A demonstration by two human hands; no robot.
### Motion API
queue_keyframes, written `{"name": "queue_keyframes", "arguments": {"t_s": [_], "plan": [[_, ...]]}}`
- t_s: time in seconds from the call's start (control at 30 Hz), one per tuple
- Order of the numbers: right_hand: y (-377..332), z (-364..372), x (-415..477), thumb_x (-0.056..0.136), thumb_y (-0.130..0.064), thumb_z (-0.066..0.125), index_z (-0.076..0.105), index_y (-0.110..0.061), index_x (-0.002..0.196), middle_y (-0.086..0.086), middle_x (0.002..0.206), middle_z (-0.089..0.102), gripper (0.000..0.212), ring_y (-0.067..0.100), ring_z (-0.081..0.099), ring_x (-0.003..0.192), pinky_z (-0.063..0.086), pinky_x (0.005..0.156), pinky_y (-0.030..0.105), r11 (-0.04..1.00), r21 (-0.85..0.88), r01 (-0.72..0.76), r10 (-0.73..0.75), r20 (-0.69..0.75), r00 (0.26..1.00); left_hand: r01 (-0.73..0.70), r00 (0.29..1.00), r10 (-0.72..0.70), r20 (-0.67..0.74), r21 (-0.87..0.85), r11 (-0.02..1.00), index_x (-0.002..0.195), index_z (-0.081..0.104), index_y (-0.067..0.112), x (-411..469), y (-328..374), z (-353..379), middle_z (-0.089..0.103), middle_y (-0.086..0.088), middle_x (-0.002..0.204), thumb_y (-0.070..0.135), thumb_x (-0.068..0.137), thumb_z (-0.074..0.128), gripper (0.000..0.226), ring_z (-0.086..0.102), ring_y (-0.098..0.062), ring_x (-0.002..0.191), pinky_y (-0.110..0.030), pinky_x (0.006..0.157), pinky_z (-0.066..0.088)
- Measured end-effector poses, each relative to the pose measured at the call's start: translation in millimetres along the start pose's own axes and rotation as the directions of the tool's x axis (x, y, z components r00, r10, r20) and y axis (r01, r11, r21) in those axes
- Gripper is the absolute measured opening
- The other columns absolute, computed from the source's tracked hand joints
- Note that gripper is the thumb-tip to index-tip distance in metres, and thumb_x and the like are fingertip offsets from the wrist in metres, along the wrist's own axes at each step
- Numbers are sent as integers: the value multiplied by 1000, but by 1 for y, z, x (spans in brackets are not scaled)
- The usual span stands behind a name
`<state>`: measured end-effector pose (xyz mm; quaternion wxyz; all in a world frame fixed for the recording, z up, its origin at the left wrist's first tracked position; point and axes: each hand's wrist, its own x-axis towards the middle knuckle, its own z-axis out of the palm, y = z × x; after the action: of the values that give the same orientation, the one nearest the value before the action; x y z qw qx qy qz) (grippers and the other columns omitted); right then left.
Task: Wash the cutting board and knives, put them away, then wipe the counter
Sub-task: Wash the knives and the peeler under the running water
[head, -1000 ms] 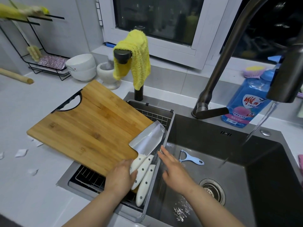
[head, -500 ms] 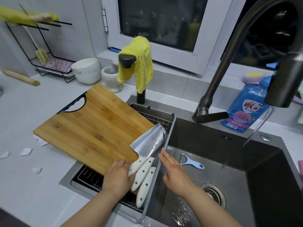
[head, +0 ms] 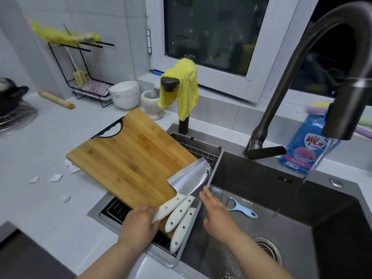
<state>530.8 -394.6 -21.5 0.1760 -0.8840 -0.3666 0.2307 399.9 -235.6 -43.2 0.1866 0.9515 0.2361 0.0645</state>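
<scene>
Bamboo board [head: 130, 158], black cutout far-left, long axis diagonal, spans counter and basket [head: 198, 147]. At near corner left hand [head: 138, 224], fingers curled on top knife's handle. Three knives [head: 181, 200]: white riveted handles near, blades point far-right. Beside them right hand [head: 217, 216], fingers straight, empty.

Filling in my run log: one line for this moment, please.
left hand grips cleaver; right hand beside drain basket; cutting board over drain basket; faucet running

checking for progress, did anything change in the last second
Nothing visibly moved; only the view shifted slightly. The left hand still grips the white-handled steel cleaver on the rectangular bamboo cutting board; the open right hand stays at the wire basket rim.
</scene>
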Motion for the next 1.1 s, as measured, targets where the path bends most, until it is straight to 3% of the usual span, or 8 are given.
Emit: {"name": "queue_keyframes", "arguments": {"t_s": [0.2,0.4,0.5,0.63,0.77,0.87,0.97,1.1], "plan": [[3,-3,1,90,-2,38,12,-22,148,-9,157,-4,67,12,4,145,6,116,23,1000,-1,26,-26,-25,999,51,995,-55,-79,-55,997,116,61,21,-11,-6,-7,61,6,115,26,91,51,28,46,-13,110,-19,92,31],[-6,-10,10,93,-10,38,37,-20,140,-4,149,33,48,11,23,139,17,111,18,997,-55,58,-67,-179,982,104,970,-125,-207,-111,988,113,63,17,-8,-21,-28,63,4,112,22,90,52,26,48,-14,112,-17,85,31],[-16,-7,18,93,-12,40,42,-20,137,-5,143,39,45,10,28,136,23,110,20,997,-57,55,-66,-203,977,86,963,-120,-243,-143,986,113,62,20,3,-34,-39,62,6,111,24,92,49,25,47,-12,114,-16,81,31],[-21,2,32,91,-6,44,53,-15,127,-2,133,50,38,13,38,126,29,105,21,998,57,-5,23,-313,949,-61,975,25,-222,-159,985,108,65,17,24,-46,-37,65,5,104,22,91,51,23,51,-10,103,-12,71,31],[2,13,36,82,3,47,63,1,110,16,114,61,32,32,51,111,34,88,26,939,302,-164,298,-478,826,-272,962,271,-25,-129,954,79,69,25,49,-32,-30,66,14,73,35,75,44,28,59,-4,76,-7,56,34],[34,27,32,80,-6,45,58,3,118,19,122,58,41,35,50,118,37,95,29,863,345,-370,482,-335,810,-352,933,360,20,-164,922,104,64,21,66,-4,-22,63,10,104,47,80,22,56,53,-10,104,-14,81,34],[64,40,31,89,-8,47,43,-7,134,9,140,46,45,23,42,130,31,103,22,821,250,-513,553,-126,824,-429,895,444,41,-188,883,133,44,23,82,31,-6,44,9,137,50,89,26,55,35,-9,130,-14,102,17],[89,48,43,91,-15,47,46,-11,133,10,140,46,43,23,44,129,32,104,23,766,231,-599,616,-3,787,-521,822,527,218,-87,849,146,10,26,96,63,21,2,10,155,61,64,-5,90,0,-6,143,-19,106,-13]]}}
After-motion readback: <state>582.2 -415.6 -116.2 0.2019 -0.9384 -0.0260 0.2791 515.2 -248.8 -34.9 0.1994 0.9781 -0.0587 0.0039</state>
